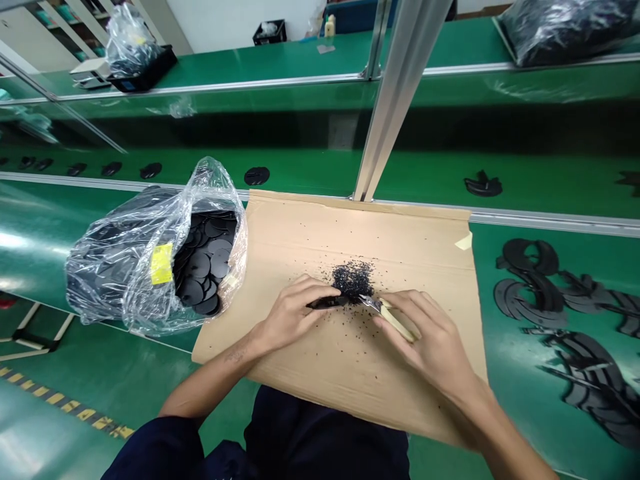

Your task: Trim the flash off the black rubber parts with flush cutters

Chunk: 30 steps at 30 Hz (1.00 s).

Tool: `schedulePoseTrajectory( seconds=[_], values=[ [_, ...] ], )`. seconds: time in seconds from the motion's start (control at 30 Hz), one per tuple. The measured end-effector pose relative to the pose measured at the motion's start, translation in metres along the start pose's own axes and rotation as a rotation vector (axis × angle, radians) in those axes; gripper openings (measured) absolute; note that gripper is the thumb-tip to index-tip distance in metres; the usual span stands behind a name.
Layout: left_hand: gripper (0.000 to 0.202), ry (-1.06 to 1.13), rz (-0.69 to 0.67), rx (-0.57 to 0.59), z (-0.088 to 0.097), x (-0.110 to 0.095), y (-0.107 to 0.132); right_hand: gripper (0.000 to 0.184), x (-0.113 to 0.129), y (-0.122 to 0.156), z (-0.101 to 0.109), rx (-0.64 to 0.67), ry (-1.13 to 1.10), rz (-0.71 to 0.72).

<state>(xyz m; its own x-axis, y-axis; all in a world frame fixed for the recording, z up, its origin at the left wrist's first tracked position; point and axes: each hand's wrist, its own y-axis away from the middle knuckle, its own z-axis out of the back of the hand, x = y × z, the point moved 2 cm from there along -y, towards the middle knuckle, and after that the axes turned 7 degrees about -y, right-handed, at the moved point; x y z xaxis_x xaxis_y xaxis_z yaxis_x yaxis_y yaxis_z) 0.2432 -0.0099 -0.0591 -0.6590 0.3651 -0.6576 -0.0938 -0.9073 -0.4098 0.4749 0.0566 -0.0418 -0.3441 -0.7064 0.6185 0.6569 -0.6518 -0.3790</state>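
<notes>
My left hand (293, 310) is closed on a black plastic part (325, 303), held edge-on over the cardboard sheet (310, 233). In my right hand (425, 327) is a pair of nippers (397, 322) with pale yellow handles. Their metal jaws meet the right end of the black part; whether they bite into it I cannot make out. Just beyond both hands lies a heap of small black clippings (353, 277), with bits scattered around it on the cardboard.
A clear plastic bag (125, 260) full of black discs (203, 267) lies left of the cardboard. Black curved parts (530, 280) are piled on the right. A metal post (395, 100) rises behind the cardboard. Single black parts (257, 176) sit along the green belt beyond.
</notes>
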Motion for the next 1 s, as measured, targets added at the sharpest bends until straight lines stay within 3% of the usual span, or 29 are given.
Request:
schedulePoseTrajectory(
  seconds=[0.1, 0.17, 0.3, 0.37, 0.43, 0.53, 0.67, 0.83, 1.0],
  values=[
    [0.017, 0.157, 0.106, -0.002, -0.002, -0.001, 0.001, 0.02, 0.0, 0.002, -0.016, -0.052, -0.261, -0.162],
    [0.014, 0.232, 0.134, -0.004, -0.004, -0.003, 0.002, 0.019, 0.004, -0.001, -0.025, -0.081, -0.322, -0.17],
    [0.013, 0.14, 0.023, 0.035, -0.006, -0.006, 0.004, 0.015, 0.023, -0.007, -0.027, -0.098, -0.174, 0.123],
    [0.023, -0.007, -0.059, 0.098, -0.006, -0.007, 0.006, 0.019, 0.033, -0.007, -0.023, -0.067, -0.049, 0.271],
    [0.034, -0.121, -0.105, 0.146, -0.007, -0.006, 0.007, 0.023, 0.038, -0.006, -0.017, -0.019, -0.068, 0.316],
    [0.036, -0.098, -0.099, 0.137, -0.006, -0.005, 0.009, 0.027, 0.033, -0.003, -0.007, 0.008, -0.242, 0.231],
    [0.029, 0.121, -0.057, 0.083, -0.004, -0.006, 0.01, 0.023, 0.01, -0.002, 0.0, -0.023, -0.1, 0.114],
    [0.031, 0.205, -0.047, 0.072, -0.003, -0.01, 0.009, 0.02, -0.001, -0.001, -0.007, 0.084, -0.045, 0.168],
    [0.032, 0.206, -0.061, 0.052, -0.003, -0.012, 0.01, 0.023, 0.005, -0.002, -0.005, 0.075, 0.028, 0.191]
  ],
)
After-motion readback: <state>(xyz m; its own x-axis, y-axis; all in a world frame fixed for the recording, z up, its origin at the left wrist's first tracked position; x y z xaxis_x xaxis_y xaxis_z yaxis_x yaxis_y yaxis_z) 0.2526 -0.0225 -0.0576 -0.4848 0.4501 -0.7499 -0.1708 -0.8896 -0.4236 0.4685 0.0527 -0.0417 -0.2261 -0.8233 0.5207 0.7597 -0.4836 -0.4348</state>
